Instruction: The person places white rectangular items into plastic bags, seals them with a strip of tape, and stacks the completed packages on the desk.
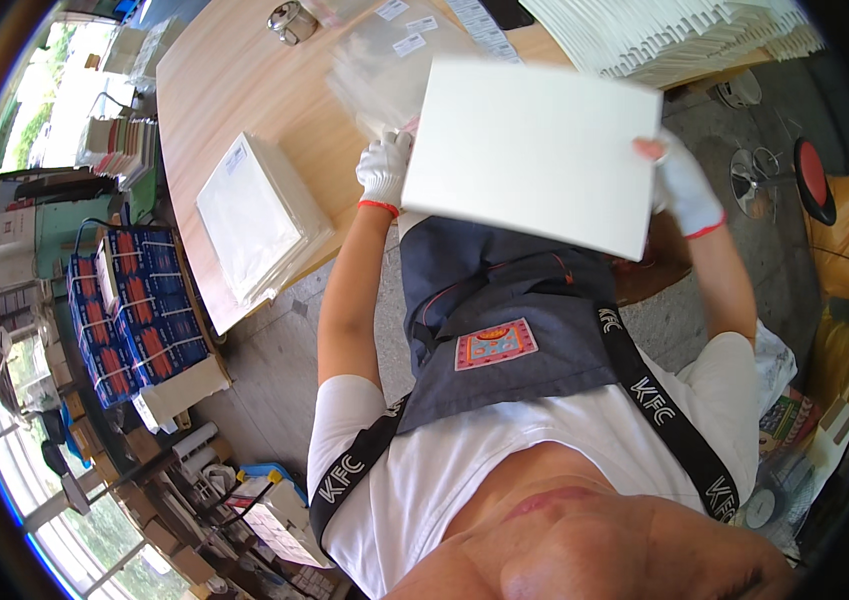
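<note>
A chin (584, 555) sits nearest; the right hand (684, 185) grips a plain, white, rectangular board (534, 155); left hand (382, 168), hold unclear.

bright daylight is glaring white through windows (39, 485) at left, motion blur is softening white panel (534, 155) and right hand (686, 185), fisheye distortion is bending outer edges

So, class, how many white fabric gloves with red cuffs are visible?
2: one white, red-cuffed fabric glove on the left hand, another on the right hand. Others could be hidden.
</note>
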Available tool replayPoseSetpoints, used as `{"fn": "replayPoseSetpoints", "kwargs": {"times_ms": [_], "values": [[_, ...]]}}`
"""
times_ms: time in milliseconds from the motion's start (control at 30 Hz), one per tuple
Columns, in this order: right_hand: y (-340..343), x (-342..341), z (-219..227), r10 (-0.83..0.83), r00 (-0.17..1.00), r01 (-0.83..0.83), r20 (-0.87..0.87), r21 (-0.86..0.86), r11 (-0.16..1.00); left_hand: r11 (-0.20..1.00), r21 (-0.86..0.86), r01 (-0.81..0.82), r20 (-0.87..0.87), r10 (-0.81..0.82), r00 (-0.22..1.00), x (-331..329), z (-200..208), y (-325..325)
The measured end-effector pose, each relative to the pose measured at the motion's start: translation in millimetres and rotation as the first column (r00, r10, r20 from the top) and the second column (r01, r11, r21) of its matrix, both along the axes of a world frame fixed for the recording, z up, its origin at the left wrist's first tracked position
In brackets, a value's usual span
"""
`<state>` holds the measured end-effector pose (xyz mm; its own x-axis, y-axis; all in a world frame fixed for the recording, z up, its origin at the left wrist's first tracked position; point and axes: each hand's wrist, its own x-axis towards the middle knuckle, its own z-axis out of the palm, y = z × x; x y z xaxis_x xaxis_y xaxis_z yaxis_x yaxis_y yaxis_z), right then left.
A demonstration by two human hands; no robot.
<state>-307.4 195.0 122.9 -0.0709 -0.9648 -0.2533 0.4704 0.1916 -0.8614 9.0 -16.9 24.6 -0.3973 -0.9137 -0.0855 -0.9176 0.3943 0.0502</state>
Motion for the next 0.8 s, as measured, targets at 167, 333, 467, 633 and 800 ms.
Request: {"fn": "replayPoseSetpoints", "kwargs": {"times_ms": [167,333,467,633,800], "values": [[1,57,-78,-0.007,0.967,-0.049,0.256,0.211,0.976,0.975,-0.034,0.218,-0.186,-0.221,0.958,29,-24,-19],[8,66,-147,-0.120,0.974,0.091,0.194,0.151,0.984,0.957,-0.213,0.199,-0.346,-0.264,0.900,47,-35,-8],[6,70,-156,-0.168,0.943,0.119,0.286,0.179,0.977,0.969,-0.248,0.021,-0.392,-0.120,0.912,48,-28,1],[-2,78,-161,-0.211,0.915,0.165,0.344,0.157,0.974,0.997,-0.052,0.057,-0.700,-0.077,0.709,45,-16,6],[1,92,-152,-0.221,0.891,0.167,0.396,0.166,0.972,0.929,-0.367,0.037,-0.658,-0.287,0.696,27,-25,52]]}}
